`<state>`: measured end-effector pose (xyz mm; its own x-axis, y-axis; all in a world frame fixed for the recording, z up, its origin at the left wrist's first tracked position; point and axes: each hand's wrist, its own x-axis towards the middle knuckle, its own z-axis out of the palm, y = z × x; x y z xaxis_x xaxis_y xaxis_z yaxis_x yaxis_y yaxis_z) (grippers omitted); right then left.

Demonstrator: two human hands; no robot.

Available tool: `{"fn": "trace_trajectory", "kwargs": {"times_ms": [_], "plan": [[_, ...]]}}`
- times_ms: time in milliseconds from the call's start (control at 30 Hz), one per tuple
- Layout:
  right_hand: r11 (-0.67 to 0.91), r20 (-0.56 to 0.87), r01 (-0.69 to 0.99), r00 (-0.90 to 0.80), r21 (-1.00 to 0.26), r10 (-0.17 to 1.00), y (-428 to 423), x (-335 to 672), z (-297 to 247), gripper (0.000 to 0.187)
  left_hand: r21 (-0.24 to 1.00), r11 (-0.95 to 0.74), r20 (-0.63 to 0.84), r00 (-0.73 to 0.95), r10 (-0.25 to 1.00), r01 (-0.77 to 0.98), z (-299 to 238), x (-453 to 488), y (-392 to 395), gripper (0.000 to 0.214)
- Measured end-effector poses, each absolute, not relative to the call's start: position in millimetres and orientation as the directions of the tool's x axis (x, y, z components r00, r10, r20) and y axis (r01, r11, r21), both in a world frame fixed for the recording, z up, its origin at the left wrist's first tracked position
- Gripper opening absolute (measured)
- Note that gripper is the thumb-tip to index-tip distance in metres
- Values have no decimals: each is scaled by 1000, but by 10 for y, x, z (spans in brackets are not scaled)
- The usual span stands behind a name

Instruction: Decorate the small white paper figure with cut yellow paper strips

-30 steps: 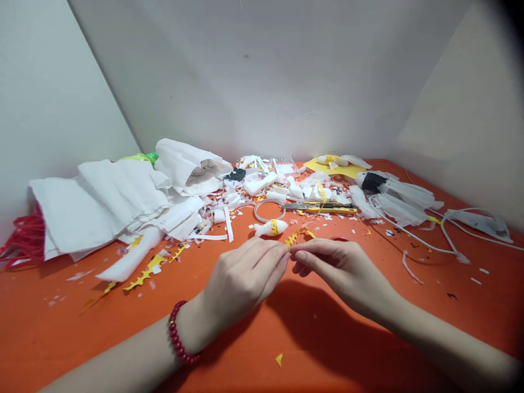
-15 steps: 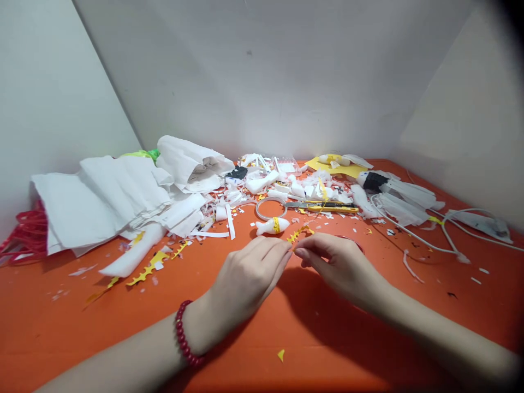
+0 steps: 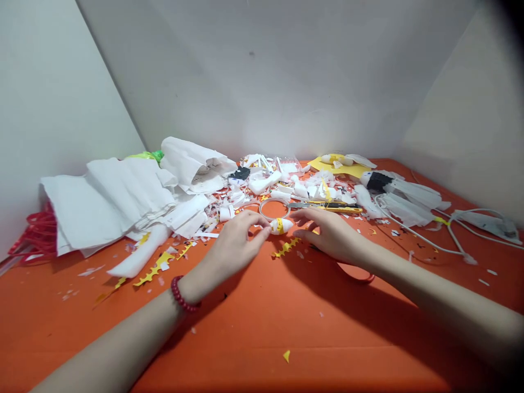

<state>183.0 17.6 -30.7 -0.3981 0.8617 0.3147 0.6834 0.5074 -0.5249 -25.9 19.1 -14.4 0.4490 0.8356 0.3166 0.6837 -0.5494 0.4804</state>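
Note:
A small white fish-shaped piece with a yellow band round its middle is between my hands. The thumb and forefinger of my left hand pinch its tail end, which they hide. To the right, my right hand is open, its fingers apart and curved near the fish's other end. Just below the fish, a jagged yellow paper strip lies on the orange table. Behind are a clear roll of tape and a yellow utility knife.
White paper sheets are piled at left beside red cord. White foam and paper scraps litter the back. At right lie a black-and-white piece with paper strips and a white cable. A red ring lies under my right forearm.
My hands have moved apart and forward from the jagged yellow strip, which now lies on the table. My left fingers have taken the fish by its tail, and my right hand has opened.

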Motion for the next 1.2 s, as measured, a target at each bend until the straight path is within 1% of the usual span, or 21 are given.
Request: {"fn": "trace_trajectory", "kwargs": {"times_ms": [167, 200, 300, 367, 433, 600, 767, 967, 1200], "plan": [[525, 292, 677, -438, -516, 850, 416, 1780, -430, 37, 588, -475, 198, 453, 869, 654, -169, -295, 378, 21], [516, 280, 675, -435, -528, 856, 430, 1768, -454, 35, 608, -463, 176, 459, 871, 645, -186, -290, 390, 22], [513, 281, 656, -433, -554, 857, 425, 1753, -516, 21, 643, -448, 145, 475, 868, 622, -229, -270, 397, 24], [528, 303, 649, -435, -547, 848, 408, 1756, -549, 16, 634, -455, 162, 468, 869, 625, -240, -257, 387, 23], [548, 325, 645, -442, -532, 836, 395, 1760, -575, 16, 617, -458, 175, 455, 873, 640, -235, -241, 371, 22], [601, 366, 634, -476, -486, 799, 365, 1751, -593, 13, 602, -421, 134, 434, 891, 678, -199, -198, 336, 22], [632, 395, 603, -493, -487, 775, 323, 1731, -593, 10, 607, -416, 123, 437, 891, 677, -191, -186, 324, 23], [621, 373, 628, -497, -469, 784, 301, 1723, -583, 9, 606, -402, 134, 410, 902, 687, -160, -170, 300, 21], [609, 343, 654, -503, -449, 793, 253, 1697, -536, 8, 612, -388, 129, 397, 909, 689, -156, -162, 289, 23]]}}
